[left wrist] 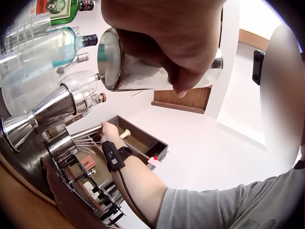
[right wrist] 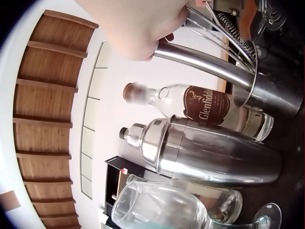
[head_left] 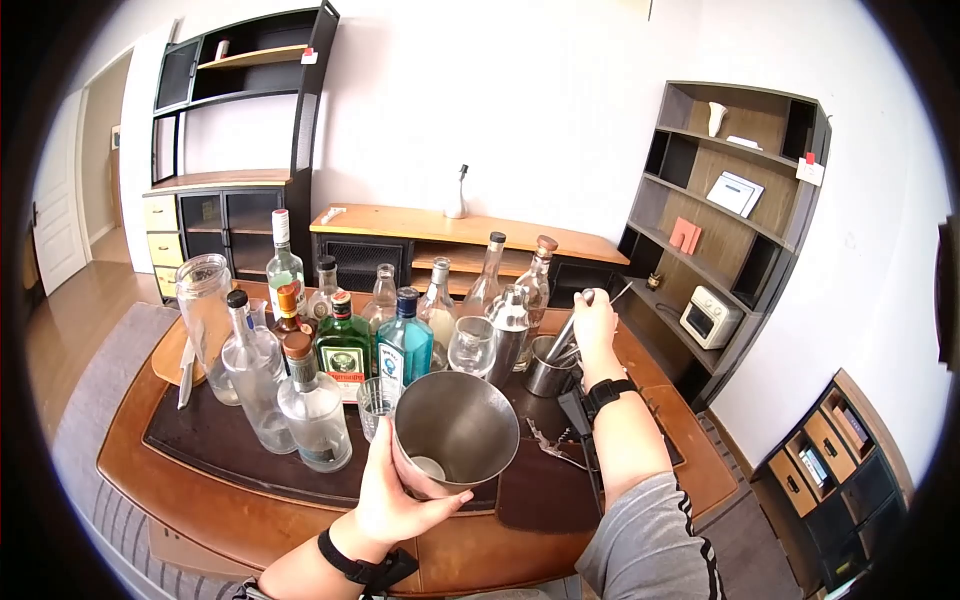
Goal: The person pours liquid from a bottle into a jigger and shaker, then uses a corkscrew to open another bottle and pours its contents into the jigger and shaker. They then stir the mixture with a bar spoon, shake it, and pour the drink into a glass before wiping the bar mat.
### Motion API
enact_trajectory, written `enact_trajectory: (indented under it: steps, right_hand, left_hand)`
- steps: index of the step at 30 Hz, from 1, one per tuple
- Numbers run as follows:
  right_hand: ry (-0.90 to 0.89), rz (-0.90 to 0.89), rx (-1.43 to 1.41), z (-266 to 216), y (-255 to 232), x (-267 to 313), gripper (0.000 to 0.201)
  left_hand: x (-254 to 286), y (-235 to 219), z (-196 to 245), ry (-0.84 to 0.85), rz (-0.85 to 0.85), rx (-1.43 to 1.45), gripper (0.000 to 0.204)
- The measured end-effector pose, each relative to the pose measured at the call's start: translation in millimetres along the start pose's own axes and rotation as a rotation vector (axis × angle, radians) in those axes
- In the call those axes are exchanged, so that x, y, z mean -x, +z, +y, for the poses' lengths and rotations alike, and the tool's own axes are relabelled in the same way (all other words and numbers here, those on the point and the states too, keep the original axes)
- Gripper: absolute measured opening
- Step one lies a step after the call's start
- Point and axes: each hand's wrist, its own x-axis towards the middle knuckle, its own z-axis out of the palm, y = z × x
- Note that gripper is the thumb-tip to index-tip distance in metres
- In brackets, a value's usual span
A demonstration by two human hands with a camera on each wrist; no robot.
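Observation:
My left hand (head_left: 398,496) grips a steel shaker tin (head_left: 455,430), tilted with its open mouth toward me, just above the dark bar mat (head_left: 200,435). The left wrist view shows the same tin (left wrist: 143,62) under my curled fingers (left wrist: 186,71). My right hand (head_left: 594,325) holds the top of a long metal bar tool (head_left: 565,335) that stands in a steel tool cup (head_left: 547,368). In the right wrist view the tool's handle (right wrist: 200,59) runs down into the cup (right wrist: 271,90) among other utensils.
Several bottles crowd the mat's far side, among them a green bottle (head_left: 343,345) and a blue one (head_left: 405,345). A closed cocktail shaker (head_left: 508,330), a wine glass (head_left: 472,347) and a large glass jar (head_left: 205,320) stand there too. A corkscrew (head_left: 550,445) lies on the mat.

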Motion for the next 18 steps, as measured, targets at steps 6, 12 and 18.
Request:
enact_trajectory:
  steps: [6,12,18]
  right_hand:
    - [-0.174,0.185,-0.24,-56.7,-42.1,-8.1,0.026]
    - [-0.389,0.296,-1.114,-114.6,-129.3,-6.8,0.019]
    - [-0.487,0.213,-1.592,-154.1,-223.6,73.6,0.019]
  left_hand:
    - [5.0,-8.9,-11.3,0.083,-0.059,-0.265,0.124]
    - [5.6,-1.4,-10.7,-0.007,-0.116,-0.114,0.13]
    - [11.1,8.4,-5.2,-0.069,-0.422,-0.161,0.138]
